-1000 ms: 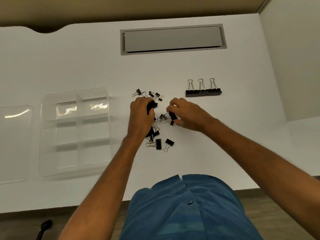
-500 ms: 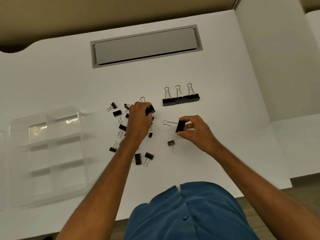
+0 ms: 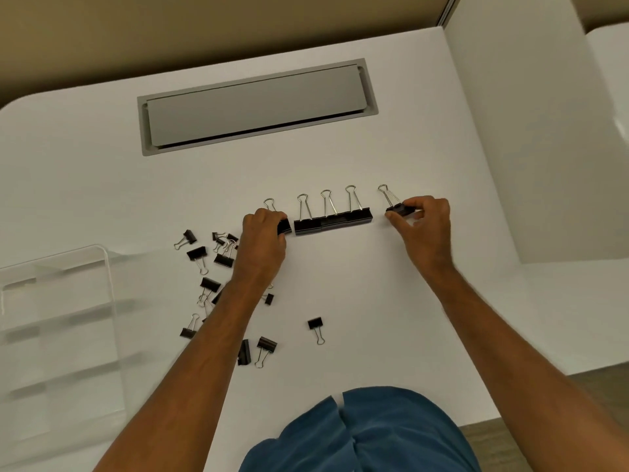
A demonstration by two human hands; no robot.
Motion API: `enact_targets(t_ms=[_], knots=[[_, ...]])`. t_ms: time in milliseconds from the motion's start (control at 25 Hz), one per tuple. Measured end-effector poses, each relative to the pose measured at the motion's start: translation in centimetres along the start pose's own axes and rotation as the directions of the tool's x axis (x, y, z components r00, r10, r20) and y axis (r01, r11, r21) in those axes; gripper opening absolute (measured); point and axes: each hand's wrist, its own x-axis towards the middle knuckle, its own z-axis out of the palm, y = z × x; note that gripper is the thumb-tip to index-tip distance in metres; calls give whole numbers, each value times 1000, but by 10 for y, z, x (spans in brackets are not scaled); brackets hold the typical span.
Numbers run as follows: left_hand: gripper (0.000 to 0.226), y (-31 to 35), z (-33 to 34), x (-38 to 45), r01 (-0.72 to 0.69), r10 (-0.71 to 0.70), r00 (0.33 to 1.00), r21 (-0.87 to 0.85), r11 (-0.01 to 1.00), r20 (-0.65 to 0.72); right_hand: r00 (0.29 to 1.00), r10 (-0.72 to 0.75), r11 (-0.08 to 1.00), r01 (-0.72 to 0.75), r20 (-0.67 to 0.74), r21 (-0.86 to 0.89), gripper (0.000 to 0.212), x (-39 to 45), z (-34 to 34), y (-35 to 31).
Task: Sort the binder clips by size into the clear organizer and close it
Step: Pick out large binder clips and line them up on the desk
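While the row of three large binder clips [image 3: 333, 222] lies crosswise at frame centre, left hand [image 3: 263, 245] and right hand [image 3: 422, 226] each pinch one large clip at opposite ends, clear organizer [image 3: 105, 267] far lower left.

The worktop [image 3: 340, 158] is plain white all over. The panel [image 3: 257, 105] set into it is flat grey with a slightly lighter grey frame. The three big clips in a row [image 3: 333, 221] are black with shiny silver wire handles. The loose smaller clips [image 3: 218, 267] are black with silver handles too. The clip in the left hand [image 3: 284, 227] is black, and so is the clip in the right hand [image 3: 399, 209]. The organizer [image 3: 51, 321] is clear, so the white shows through, with pale grey lines for its walls. The shirt [image 3: 374, 434] is blue. The wall [image 3: 170, 28] behind is tan. The floor [image 3: 544, 444] is brownish grey.
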Motion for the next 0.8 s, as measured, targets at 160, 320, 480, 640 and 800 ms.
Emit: enact_targets(t_ms=[160, 320, 480, 640, 800], knots=[[34, 2, 1, -1, -34, 34, 999, -11, 999, -16, 989, -127, 985, 135, 76, -108, 37, 7, 13, 10], [47, -4, 9, -4, -52, 51, 999, -38, 998, -10, 971, -212, 960, 228, 110, -162, 43, 9, 11, 18], [47, -4, 13, 1, -33, 32, 999, -47, 998, -36, 918, -318, 901, 371, 237, -226, 42, 16, 9, 22], [38, -2, 14, 4, -19, 16, 999, -64, 998, -45, 903, -341, 897, 396, 260, -198, 38, 24, 12, 21], [33, -1, 15, 4, -31, 27, 998, -63, 998, -59, 882, -363, 877, 433, 301, -210, 42, 27, 12, 19]])
